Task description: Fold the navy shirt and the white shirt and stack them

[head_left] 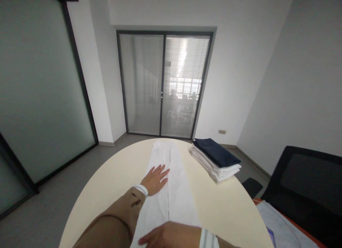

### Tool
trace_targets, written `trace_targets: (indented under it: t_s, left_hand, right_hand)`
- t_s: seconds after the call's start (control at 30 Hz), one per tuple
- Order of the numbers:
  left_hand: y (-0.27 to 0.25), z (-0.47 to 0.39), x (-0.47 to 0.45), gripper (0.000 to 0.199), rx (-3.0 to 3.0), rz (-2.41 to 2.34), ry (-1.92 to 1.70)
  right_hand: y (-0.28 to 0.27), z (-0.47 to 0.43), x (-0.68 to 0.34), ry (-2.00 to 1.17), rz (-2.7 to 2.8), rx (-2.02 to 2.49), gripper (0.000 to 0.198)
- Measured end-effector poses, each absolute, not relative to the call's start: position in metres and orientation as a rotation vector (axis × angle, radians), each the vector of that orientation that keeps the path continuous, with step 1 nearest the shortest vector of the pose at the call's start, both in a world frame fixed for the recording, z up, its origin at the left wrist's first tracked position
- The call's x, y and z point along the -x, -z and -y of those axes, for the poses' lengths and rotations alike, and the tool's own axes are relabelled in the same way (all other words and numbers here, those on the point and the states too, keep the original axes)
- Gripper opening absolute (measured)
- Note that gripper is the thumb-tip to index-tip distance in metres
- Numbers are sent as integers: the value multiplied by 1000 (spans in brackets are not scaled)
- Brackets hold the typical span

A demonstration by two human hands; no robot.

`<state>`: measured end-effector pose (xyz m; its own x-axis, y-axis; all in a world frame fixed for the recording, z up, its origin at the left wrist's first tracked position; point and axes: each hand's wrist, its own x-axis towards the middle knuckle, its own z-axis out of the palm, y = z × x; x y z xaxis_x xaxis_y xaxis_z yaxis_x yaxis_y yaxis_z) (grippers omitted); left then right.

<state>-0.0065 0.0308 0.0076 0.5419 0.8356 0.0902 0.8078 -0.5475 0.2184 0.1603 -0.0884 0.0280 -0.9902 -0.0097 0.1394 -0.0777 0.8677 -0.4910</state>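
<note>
A long white garment, which looks like trousers (181,198), lies lengthwise over the round table, narrower at the far end, with a line running down its middle. On its left part my left hand (155,180) rests palm down, fingers spread and pointing away from me. Nearer to me, my right hand (168,235) reaches across the near part of the cloth from the right. Its back faces up and a finger stretches out to the left; the lower frame edge cuts off part of it. Neither hand shows a grip on the fabric.
On the table's (107,184) far right stands a pile of folded white cloths (219,175) with a folded dark blue cloth (216,151) on top. A black mesh chair (307,180) is at the right, with white fabric (280,223) beside it. Glass doors (161,84) stand behind.
</note>
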Motion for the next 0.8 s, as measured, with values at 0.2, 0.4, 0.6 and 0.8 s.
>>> trace_targets:
  t_s: [0.2,0.4,0.6,0.8]
  left_hand:
    - [-2,-31,3,60,-2666,-1441,-248]
    - [3,-27,0,59,-2491,-1819,-393]
    - [4,-23,2,56,-2418,-1799,-394]
    - [-2,-30,23,43,-2180,-2092,-747]
  right_hand:
    - [-55,18,-182,-363,2380,1053,27]
    - [-28,-17,-191,-343,2506,1327,67]
    - [-28,-11,-194,-414,2670,1303,68]
    - [-37,-22,-192,-415,2580,1249,60]
